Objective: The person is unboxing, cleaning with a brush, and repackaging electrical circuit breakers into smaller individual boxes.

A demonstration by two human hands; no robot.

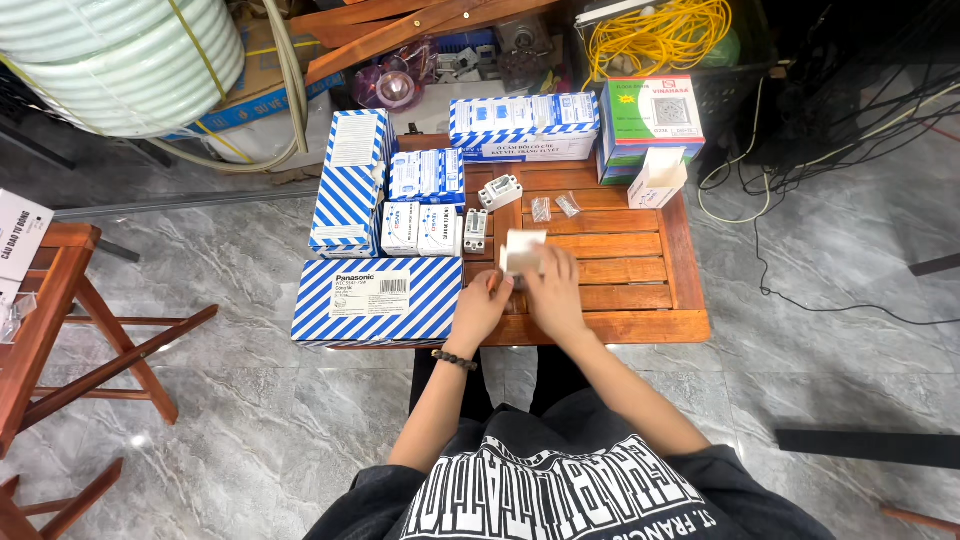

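Both hands meet over the small wooden slatted table [640, 300]. My right hand [556, 296] grips a small white box-like piece [524, 248] from below. My left hand [480, 310], with a dark bead bracelet at the wrist, has its fingers closed beside the same piece; whether it holds a thin tool or the piece itself is hidden. Just beyond the hands lie two white electrical switch parts [499, 191] [475, 229] and two small clear bags [553, 207].
Blue-and-white striped boxes [377, 299] [349, 182] [524, 126] crowd the table's left and far side. A green-and-white box [653, 113] and an open white carton [657, 178] stand at the far right. A wooden stool [60, 330] is at left, a hose coil [120, 55] behind.
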